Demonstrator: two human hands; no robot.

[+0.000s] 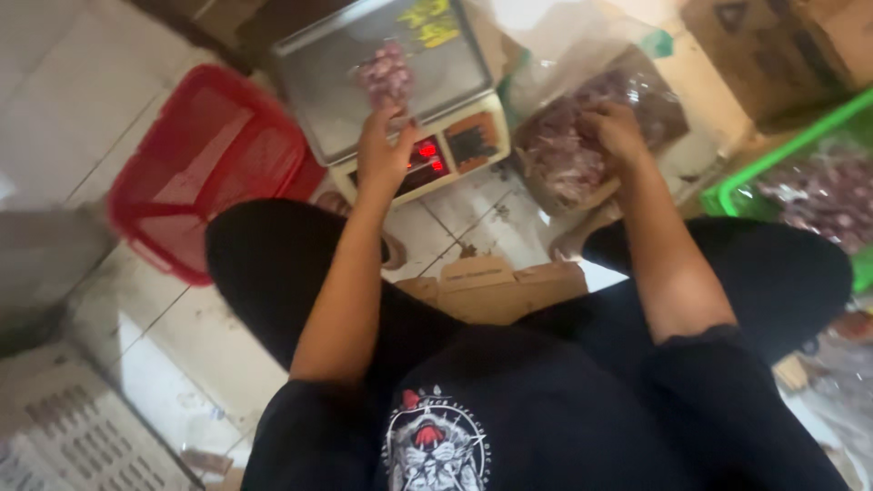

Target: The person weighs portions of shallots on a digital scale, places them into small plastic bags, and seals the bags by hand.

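Shallots (pixel 386 73) lie in a small heap on the scale (pixel 386 86) tray; nearer, the left hand (pixel 382 150) (fingers loosely open) touches its front edge, and right of the scale the right hand (pixel 617 132) digs into a clear bag of shallots (pixel 582 136), grip hidden

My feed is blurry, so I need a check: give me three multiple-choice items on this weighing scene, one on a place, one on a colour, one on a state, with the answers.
1. Where does the small pile of shallots lie?
A. on the scale's metal pan
B. in the red basket
C. on the cardboard

2. What colour is the basket left of the scale?
A. blue
B. red
C. yellow

3. What is the right hand doing?
A. resting on a knee
B. reaching into the clear bag of shallots
C. pressing the scale's buttons

Answers: 1 A, the pile sits on the steel pan just above the left hand. 2 B, its mesh is plainly red. 3 B, the fingers are down among the shallots in the bag.
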